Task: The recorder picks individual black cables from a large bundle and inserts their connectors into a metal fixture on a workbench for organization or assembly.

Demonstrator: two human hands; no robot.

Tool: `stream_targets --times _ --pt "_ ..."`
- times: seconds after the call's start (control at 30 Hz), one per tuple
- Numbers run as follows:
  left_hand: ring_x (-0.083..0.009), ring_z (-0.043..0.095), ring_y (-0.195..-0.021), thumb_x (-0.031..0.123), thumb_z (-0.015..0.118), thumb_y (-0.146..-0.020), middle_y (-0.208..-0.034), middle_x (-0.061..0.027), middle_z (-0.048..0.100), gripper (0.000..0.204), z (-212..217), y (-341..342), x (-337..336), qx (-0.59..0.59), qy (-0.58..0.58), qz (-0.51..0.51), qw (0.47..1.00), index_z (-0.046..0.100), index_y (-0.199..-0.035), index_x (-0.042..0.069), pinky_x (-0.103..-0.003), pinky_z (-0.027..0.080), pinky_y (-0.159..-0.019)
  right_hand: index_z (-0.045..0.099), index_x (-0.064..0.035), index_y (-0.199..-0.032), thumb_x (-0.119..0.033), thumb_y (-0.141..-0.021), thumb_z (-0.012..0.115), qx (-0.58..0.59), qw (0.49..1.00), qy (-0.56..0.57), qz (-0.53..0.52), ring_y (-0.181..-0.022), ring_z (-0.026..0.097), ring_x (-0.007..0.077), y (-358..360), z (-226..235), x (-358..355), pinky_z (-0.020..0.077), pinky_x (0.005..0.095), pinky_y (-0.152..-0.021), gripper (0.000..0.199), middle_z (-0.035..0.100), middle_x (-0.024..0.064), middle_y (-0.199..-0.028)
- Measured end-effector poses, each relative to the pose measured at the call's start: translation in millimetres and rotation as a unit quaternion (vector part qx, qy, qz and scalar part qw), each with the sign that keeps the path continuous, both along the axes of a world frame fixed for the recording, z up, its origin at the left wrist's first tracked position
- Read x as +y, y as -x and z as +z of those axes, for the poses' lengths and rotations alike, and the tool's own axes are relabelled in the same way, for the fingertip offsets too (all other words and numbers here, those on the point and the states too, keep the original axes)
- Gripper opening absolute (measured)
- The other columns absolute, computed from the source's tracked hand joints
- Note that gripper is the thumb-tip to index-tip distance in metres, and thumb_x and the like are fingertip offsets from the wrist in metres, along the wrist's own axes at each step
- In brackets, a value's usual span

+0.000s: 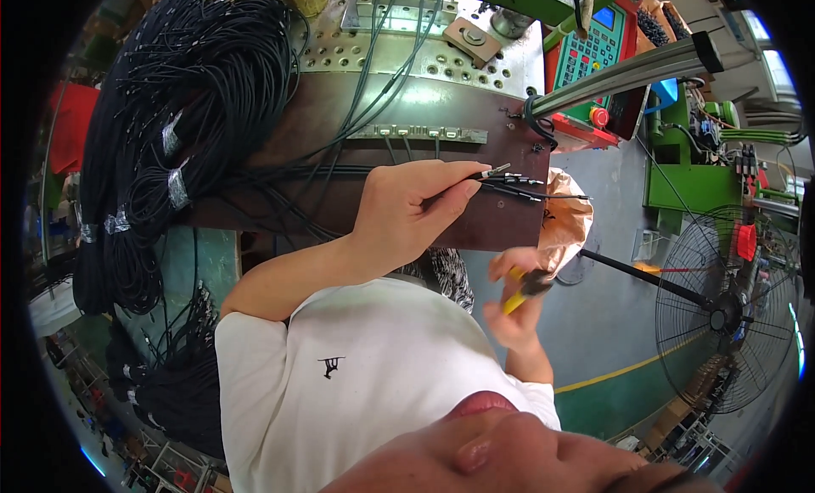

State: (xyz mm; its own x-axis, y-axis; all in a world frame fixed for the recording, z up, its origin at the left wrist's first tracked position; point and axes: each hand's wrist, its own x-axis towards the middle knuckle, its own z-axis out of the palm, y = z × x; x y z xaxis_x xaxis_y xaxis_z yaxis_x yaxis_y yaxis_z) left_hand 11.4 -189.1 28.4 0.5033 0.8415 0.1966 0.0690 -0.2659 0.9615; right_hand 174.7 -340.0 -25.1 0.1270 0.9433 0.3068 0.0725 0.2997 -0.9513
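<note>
My left hand [412, 206] is over the brown worktop, thumb and forefinger pinched on the end of a black cable [499, 169] with a bare metal tip. Just below and beside that tip lie several more black cable ends [522, 180], pointing right. Off the front edge of the worktop, my right hand [516, 310] is closed around a yellow-and-black hand tool [514, 302]. Motion blur hides the tool's exact kind. Behind my left hand, a metal strip fixture [420, 135] holds small connectors with cables running from it.
Large coils of black cable [204, 77] drape over the left of the worktop [331, 111]. A perforated metal plate [441, 64] and a control panel [588, 56] with a red button stand behind. A brown paper bag [564, 225] sits at the right edge; a floor fan [722, 310] stands farther right.
</note>
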Motion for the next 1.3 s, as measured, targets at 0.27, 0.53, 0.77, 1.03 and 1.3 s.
stream_targets --times 0.27,0.53,0.77,1.03,1.3 --pt "-0.0178 0.052 -0.052 0.004 0.064 -0.083 -0.064 -0.0081 0.057 0.022 -0.5 11.5 -9.3 0.024 -0.142 0.055 0.988 0.067 -0.105 0.003 -0.028 0.041 -0.049 0.059 -0.01 -0.126 -0.007 -0.064 0.076 -0.48 0.836 -0.124 -0.237 -0.068 0.047 0.0212 -1.9 25.6 49.2 0.0377 0.0343 -0.06 0.064 0.053 0.0031 -0.083" --pt "-0.0185 0.053 -0.05 0.004 0.062 -0.083 -0.063 -0.0081 0.057 0.021 -0.1 14.2 -9.4 0.039 -0.167 0.037 0.984 0.067 -0.103 0.003 -0.028 0.04 -0.048 0.062 -0.015 -0.124 -0.014 -0.066 0.075 -0.557 0.773 -0.138 -0.271 -0.071 0.048 0.0196 -6.3 29.8 49.7 0.0376 0.0344 -0.066 0.059 0.052 0.0011 -0.085" --pt "-0.0197 0.054 -0.051 0.002 0.066 -0.079 -0.062 -0.0078 0.057 0.018 -1.1 17.3 1.0 0.061 -0.23 0.007 0.971 0.068 -0.097 0.002 -0.03 0.041 -0.047 0.064 -0.0258 -0.123 -0.018 -0.07 0.072 -0.689 0.681 -0.157 -0.193 -0.076 0.052 0.0162 -38.2 70.7 50.2 0.0374 0.0326 -0.068 0.054 0.051 -0.0016 -0.087" --pt "-0.0191 0.051 -0.05 0.004 0.068 -0.078 -0.059 -0.0041 0.053 0.014 8.1 26.2 13.3 0.112 -0.31 -0.053 0.943 0.068 -0.092 0.005 -0.031 0.039 -0.045 0.063 -0.0263 -0.123 -0.02 -0.074 0.067 -0.74 0.642 -0.17 -0.111 -0.073 0.052 0.0134 -44.9 100.1 59.9 0.0361 0.0301 -0.066 0.049 0.05 -0.003 -0.083" --pt "-0.0201 0.051 -0.049 0.006 0.07 -0.077 -0.058 -0.0041 0.052 0.014 7.7 30.1 21.3 0.101 -0.308 -0.117 0.939 0.067 -0.091 0.005 -0.032 0.038 -0.044 0.062 -0.0234 -0.124 -0.024 -0.074 0.067 -0.736 0.655 -0.155 -0.078 -0.071 0.049 0.0137 -42.4 100.8 62.1 0.0361 0.0306 -0.065 0.051 0.049 -0.0021 -0.08"
